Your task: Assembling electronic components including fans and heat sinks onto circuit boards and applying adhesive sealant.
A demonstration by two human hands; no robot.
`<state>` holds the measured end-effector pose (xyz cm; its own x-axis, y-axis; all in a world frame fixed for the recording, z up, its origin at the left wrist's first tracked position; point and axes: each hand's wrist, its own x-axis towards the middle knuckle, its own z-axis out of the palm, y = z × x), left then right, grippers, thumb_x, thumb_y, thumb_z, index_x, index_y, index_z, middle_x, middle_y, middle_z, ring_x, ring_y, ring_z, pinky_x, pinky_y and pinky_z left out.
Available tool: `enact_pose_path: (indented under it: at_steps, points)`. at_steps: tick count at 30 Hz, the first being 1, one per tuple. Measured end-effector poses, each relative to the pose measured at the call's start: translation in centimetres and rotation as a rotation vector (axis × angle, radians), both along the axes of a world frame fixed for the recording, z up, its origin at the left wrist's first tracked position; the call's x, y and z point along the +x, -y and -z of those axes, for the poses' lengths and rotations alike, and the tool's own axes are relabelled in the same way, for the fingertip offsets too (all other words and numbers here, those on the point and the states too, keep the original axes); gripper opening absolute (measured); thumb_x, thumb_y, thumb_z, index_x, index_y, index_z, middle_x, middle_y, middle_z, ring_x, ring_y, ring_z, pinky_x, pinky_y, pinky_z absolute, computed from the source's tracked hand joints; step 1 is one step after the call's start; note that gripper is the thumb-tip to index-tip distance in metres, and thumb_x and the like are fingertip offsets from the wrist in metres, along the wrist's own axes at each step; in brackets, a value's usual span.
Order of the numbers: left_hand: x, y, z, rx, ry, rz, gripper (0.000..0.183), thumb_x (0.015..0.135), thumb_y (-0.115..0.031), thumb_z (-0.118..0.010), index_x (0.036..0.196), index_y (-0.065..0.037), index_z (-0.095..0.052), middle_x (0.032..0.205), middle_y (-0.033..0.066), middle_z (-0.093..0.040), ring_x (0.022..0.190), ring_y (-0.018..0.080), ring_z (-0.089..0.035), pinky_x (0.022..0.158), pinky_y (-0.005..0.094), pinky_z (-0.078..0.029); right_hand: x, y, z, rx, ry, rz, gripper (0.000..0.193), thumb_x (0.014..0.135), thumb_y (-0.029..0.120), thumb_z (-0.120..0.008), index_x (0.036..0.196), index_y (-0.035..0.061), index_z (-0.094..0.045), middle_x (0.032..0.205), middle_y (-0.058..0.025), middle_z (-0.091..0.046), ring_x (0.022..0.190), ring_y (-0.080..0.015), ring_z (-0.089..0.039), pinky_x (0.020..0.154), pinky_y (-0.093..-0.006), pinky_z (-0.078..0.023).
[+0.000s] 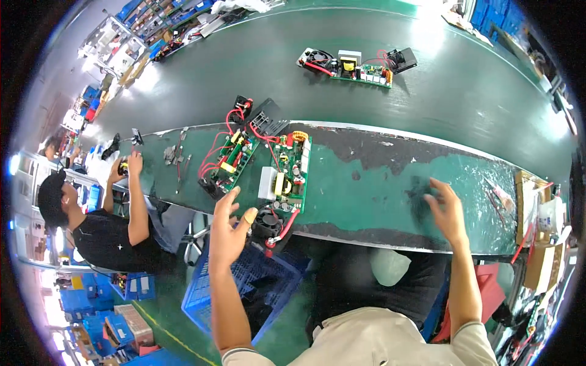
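My left hand (pixel 229 235) is open, its fingers and thumb apart, beside the near-left corner of a green circuit board (pixel 302 174). A black fan (pixel 267 224) with thick red leads sits at that board's near end, close to my thumb; whether they touch, I cannot tell. Just left of this board, a second, narrower circuit board (pixel 239 160) lies tilted, with red wires and another small black fan (pixel 243 105) at its far end. Off to the right, my right hand (pixel 447 213) hovers low over the worn green workbench (pixel 366 207), open and holding nothing.
A third board assembly (pixel 363 73) rests on the dark conveyor belt (pixel 244 61) beyond the bench. Hand tools (pixel 179 165) lie to the left, near a seated co-worker (pixel 101 226). Cardboard boxes (pixel 543 268) crowd the right end; a blue crate (pixel 207 293) stands below.
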<state>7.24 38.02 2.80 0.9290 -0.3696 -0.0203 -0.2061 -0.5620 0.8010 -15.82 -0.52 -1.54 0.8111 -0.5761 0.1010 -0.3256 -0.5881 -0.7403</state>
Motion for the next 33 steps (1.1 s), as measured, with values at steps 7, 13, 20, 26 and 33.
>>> enact_pose_path:
  at_steps: [7, 13, 20, 26, 33]
  points:
    - [-6.0, -0.4, 3.1, -0.566, -0.185, -0.467, 0.085, 0.086, -0.020, -0.070, 0.150, -0.011, -0.016, 0.149, 0.0172, -0.026, 0.124, 0.0340, -0.044, 0.094, 0.0387, -0.046, 15.9, -3.7, -5.3, 0.109, 0.116, -0.390, 0.055, 0.087, 0.013, -0.067, 0.137, 0.0084, -0.045, 0.128, -0.0117, -0.056, 0.105, -0.0207, -0.061, 0.083, -0.0335, -0.053]
    - [-7.3, 3.4, 2.0, -0.733, -0.459, -0.473, 0.095, 0.083, -0.010, -0.070, 0.152, -0.012, -0.004, 0.137, 0.0145, -0.039, 0.095, 0.0173, -0.056, 0.069, 0.0278, -0.050, 34.2, -7.8, -5.1, -0.382, 0.240, -0.498, 0.078, 0.083, 0.036, -0.071, 0.143, 0.0039, -0.032, 0.138, -0.0183, -0.047, 0.123, -0.0300, -0.051, 0.103, -0.0410, -0.040]
    - [-7.1, 3.8, 4.4, -1.042, -0.522, -0.595, 0.084, 0.083, -0.006, -0.069, 0.150, -0.015, -0.018, 0.128, 0.0098, -0.047, 0.088, 0.0156, -0.057, 0.063, 0.0263, -0.049, 40.1, -8.4, -2.2, 0.291, -0.022, -0.482, 0.075, 0.074, 0.031, -0.080, 0.129, -0.0086, -0.048, 0.122, -0.0219, -0.057, 0.108, -0.0243, -0.059, 0.093, -0.0355, -0.046]
    - [-6.5, 3.0, 7.0, -1.280, -0.418, -0.568, 0.049, 0.085, 0.004, -0.060, 0.132, -0.006, -0.049, 0.111, 0.0057, -0.060, 0.082, 0.0105, -0.060, 0.056, 0.0208, -0.047, 34.9, -7.6, -3.7, 0.627, 0.025, -0.405, 0.041, 0.080, 0.014, -0.074, 0.113, -0.0058, -0.061, 0.095, -0.0089, -0.066, 0.086, -0.0140, -0.063, 0.077, -0.0279, -0.049]
    - [-6.9, 2.5, 6.4, -1.293, -0.340, -0.412, 0.046, 0.085, 0.006, -0.056, 0.130, 0.001, -0.049, 0.119, 0.0102, -0.059, 0.105, 0.0180, -0.059, 0.087, 0.0306, -0.050, 23.3, -5.1, -6.5, 0.208, 0.319, -0.166, 0.024, 0.086, 0.012, -0.069, 0.104, -0.0029, -0.066, 0.090, -0.0064, -0.066, 0.083, -0.0118, -0.059, 0.073, -0.0276, -0.048]
